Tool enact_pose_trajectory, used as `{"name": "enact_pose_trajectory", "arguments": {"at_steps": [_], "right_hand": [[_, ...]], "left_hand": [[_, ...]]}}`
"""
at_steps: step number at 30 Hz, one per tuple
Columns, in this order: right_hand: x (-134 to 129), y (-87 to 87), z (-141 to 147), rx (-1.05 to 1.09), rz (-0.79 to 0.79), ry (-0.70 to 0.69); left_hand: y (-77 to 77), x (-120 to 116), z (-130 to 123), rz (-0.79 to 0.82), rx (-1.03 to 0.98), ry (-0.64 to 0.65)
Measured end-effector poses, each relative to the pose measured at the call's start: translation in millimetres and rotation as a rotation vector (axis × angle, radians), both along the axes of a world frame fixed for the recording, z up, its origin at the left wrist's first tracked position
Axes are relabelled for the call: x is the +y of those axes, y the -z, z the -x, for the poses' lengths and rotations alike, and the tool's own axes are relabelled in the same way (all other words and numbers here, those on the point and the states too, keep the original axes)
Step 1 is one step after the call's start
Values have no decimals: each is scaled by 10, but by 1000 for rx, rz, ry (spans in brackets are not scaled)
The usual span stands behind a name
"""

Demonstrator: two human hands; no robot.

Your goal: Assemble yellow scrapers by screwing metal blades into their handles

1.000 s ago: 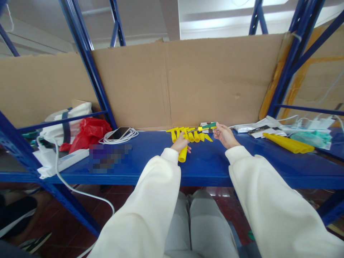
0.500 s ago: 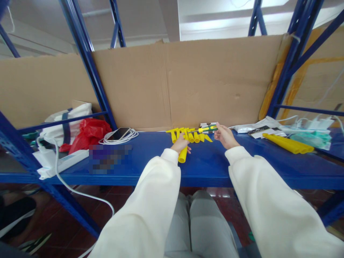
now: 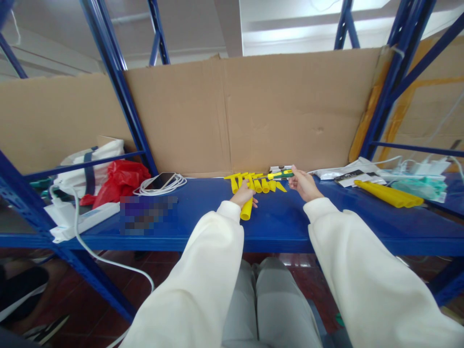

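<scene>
My left hand (image 3: 243, 195) is closed around a yellow tube (image 3: 246, 210), whose round hollow end faces me. Between the fingers of my right hand (image 3: 301, 183) is the end of a screwdriver (image 3: 281, 175) with a yellow and green handle. Its thin shaft points left toward the top of the held tube; whether the tip touches it is too small to tell. Several more yellow tubes (image 3: 257, 185) lie in a row just behind and right of my left hand, with a small pointed yellow piece (image 3: 280, 186) at the row's right end.
The blue shelf (image 3: 203, 212) is backed by cardboard (image 3: 181, 116). A phone (image 3: 161, 180), a coiled white cable (image 3: 177, 181), a red bag (image 3: 125, 180) and a power strip (image 3: 94, 215) lie left. At right are long yellow tubes (image 3: 387, 193) and a black-and-white packet (image 3: 357, 178).
</scene>
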State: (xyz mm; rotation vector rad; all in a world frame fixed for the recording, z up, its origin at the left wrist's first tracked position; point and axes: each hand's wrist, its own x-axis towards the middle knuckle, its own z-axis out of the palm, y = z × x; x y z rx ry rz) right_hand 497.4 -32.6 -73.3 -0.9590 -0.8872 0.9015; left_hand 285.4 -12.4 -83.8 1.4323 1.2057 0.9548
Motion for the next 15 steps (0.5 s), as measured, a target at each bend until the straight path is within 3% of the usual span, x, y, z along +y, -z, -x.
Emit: {"name": "enact_pose_trajectory", "arguments": {"at_steps": [15], "right_hand": [[30, 0, -38, 22, -25, -72]], "left_hand": [[-16, -7, 0, 12, 22, -6]]}}
